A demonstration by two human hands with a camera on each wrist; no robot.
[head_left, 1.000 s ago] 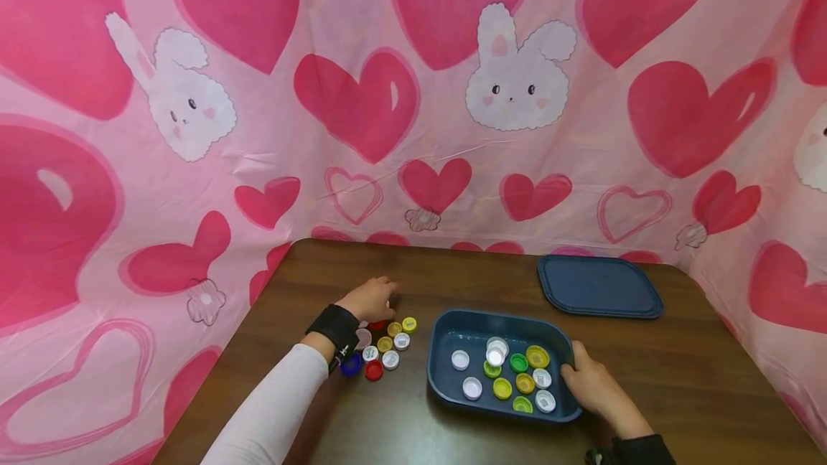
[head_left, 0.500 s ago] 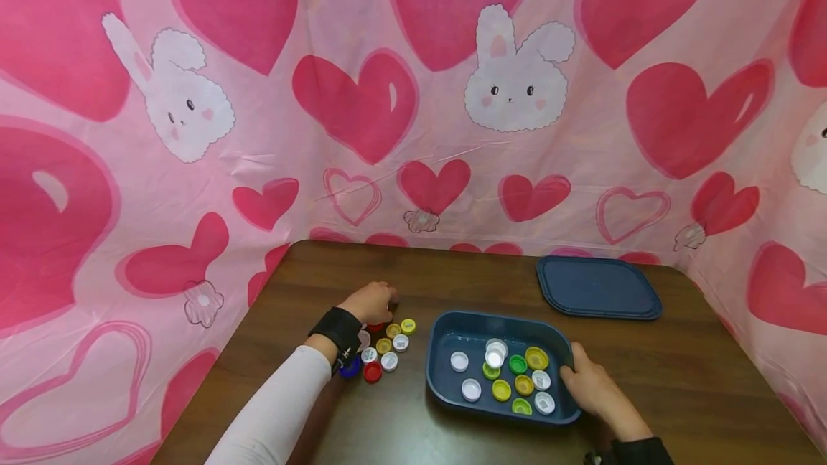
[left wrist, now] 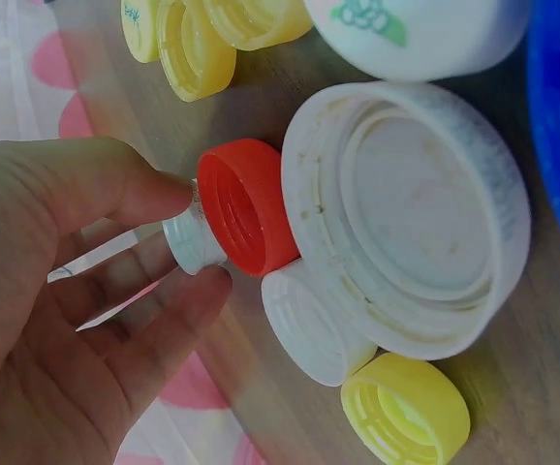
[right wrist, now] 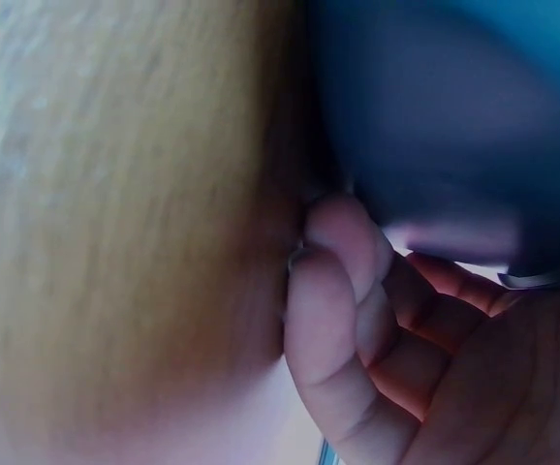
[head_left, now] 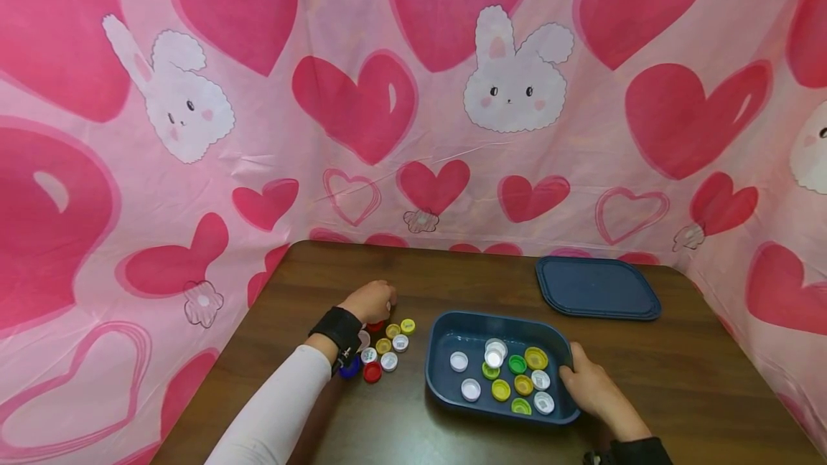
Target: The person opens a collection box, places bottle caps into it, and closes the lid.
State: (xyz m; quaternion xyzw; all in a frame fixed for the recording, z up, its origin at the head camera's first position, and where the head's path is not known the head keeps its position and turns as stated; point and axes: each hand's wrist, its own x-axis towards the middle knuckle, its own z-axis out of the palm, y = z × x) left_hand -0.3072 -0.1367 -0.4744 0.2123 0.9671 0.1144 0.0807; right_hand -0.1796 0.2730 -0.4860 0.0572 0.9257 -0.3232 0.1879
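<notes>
Pale cap [left wrist: 191,242], pinched, sits partly hidden by red cap [left wrist: 272,213].

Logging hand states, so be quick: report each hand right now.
Left hand: pinching a small whitish bottle cap between thumb and fingers.
Right hand: gripping the right end of the dark blue container.

My left hand [head_left: 370,301] has open table [head_left: 439,278] on its far side. Near side blocked: red cap [left wrist: 246,208] right beside the pale cap [left wrist: 193,237] I pinch, big white cap [left wrist: 411,223] next to it. Narrow lane between loose caps [head_left: 400,343] and blue bin [head_left: 439,377], whose wall stands up. My right hand [head_left: 594,380] blocks the bin's right end. Gap between bin and lid [head_left: 597,288].
</notes>
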